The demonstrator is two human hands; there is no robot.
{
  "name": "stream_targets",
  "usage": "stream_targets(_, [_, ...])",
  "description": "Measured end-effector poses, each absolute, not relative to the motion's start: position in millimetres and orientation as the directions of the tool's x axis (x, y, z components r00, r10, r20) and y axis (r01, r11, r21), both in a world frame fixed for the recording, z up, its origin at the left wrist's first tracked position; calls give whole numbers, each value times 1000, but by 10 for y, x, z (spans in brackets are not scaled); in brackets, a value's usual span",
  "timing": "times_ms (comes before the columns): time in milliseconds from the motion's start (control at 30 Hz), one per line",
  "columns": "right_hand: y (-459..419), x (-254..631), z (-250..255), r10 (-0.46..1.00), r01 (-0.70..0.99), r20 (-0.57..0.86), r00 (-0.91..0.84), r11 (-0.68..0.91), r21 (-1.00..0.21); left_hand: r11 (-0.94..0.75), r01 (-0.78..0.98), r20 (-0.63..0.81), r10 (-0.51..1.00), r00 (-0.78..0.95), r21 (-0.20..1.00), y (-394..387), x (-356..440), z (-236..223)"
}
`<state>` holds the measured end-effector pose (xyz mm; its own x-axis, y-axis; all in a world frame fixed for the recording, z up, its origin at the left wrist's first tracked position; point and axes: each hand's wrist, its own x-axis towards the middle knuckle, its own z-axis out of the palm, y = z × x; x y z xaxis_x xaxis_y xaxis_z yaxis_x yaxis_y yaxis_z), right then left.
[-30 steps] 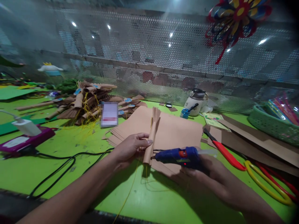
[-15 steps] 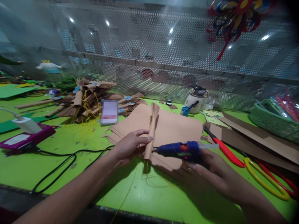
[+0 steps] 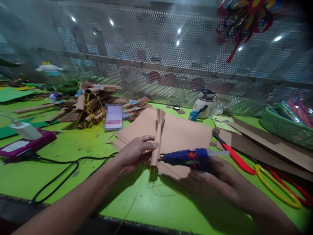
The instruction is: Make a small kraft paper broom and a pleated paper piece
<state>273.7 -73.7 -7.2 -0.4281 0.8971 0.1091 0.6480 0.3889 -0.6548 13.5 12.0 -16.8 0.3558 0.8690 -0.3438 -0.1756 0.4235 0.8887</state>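
Observation:
My left hand (image 3: 138, 150) is closed on a rolled brown paper tube (image 3: 159, 132) that stands tilted, with a pleated, fanned top. Its thumb presses the tube's front. A yellow string (image 3: 134, 200) trails from the tube's lower end toward the table's front edge. In my right hand (image 3: 226, 182) is a blue hot glue gun (image 3: 186, 157) with a red light on and a clear glue stick (image 3: 218, 153) jutting from its rear. The gun's nozzle is at the tube's lower right side; whether it touches is hard to tell. Under both lies a stack of brown paper sheets (image 3: 188, 132).
To the left are a pile of finished paper rolls (image 3: 83, 104), a purple power strip (image 3: 46, 140) and its black cable (image 3: 73, 162). On the right lie red-handled scissors (image 3: 238, 160), a yellow handle loop (image 3: 276, 189) and a green basket (image 3: 286, 129). A bottle (image 3: 202, 104) stands behind.
Little differs. The whole view has shifted slightly, and both hands keep the same hold on the paper tube and the glue gun.

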Motion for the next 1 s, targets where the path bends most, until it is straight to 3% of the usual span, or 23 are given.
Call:
stream_targets(533, [-736,2716,-89,892,664,185,-412,433,-609,407,-132,-332,861,385,904,114,121,-198])
stream_targets(1000, [-747,2717,-28,881,667,160,-446,446,-597,420,-150,-332,851,408,895,136,117,-205])
